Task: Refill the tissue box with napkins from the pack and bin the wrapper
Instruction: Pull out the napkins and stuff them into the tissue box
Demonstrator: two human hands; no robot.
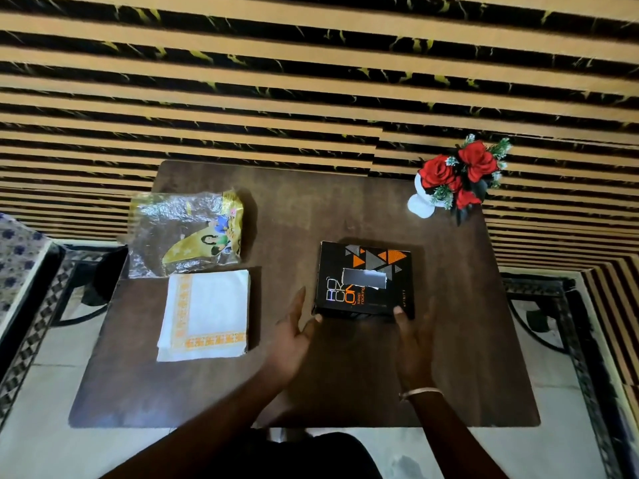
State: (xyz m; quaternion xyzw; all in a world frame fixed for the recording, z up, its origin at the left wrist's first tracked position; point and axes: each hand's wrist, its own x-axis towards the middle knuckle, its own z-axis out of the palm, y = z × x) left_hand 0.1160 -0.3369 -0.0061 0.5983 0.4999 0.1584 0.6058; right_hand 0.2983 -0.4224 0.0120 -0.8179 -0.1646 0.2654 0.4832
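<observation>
A black tissue box (366, 281) with orange triangles and a torn slot on top lies right of centre on the dark wooden table (345, 392). My left hand (294, 337) is at the box's near left corner, fingers spread, thumb tip touching its edge. My right hand (413, 344) rests at the near right corner, thumb on the box's front edge. A stack of white napkins (207, 314) with an orange border lies on the table's left side. Behind the stack sits the crumpled clear and yellow wrapper (183, 233), flat and emptied.
A white vase of red artificial flowers (456, 179) stands at the table's far right corner. A striped black and tan wall (311, 81) runs behind the table. Black patterned floor borders (570, 323) flank both sides; a floral cloth (17, 257) shows at far left.
</observation>
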